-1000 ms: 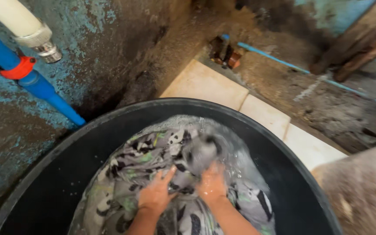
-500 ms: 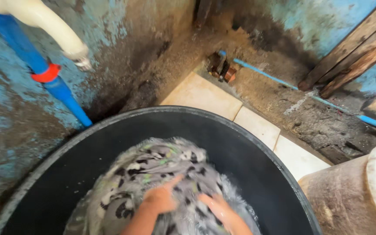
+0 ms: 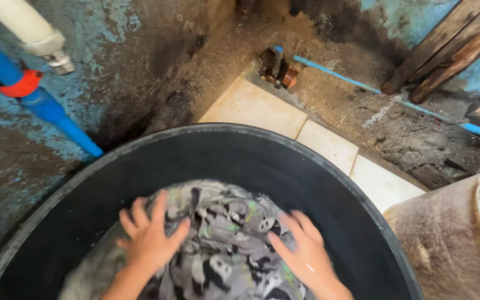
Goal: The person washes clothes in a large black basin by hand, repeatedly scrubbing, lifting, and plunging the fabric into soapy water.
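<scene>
We press both hands into the wet grey cloth [image 3: 223, 250] low in the frame, inside the black tub [image 3: 284, 153]; our left hand [image 3: 150, 239] lies with fingers spread on it; our right hand [image 3: 301, 253] rests open on it; a blue pipe [image 3: 45, 105] crosses the upper left.

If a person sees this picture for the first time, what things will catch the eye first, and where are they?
First comes the big black tub that fills the lower half, with the left hand and the right hand pressing down on a wet grey cloth with a black-and-white animal print inside it. Next, the bright blue pipe with a red collar slants across the stained wall at upper left, under a white hose end.
</scene>
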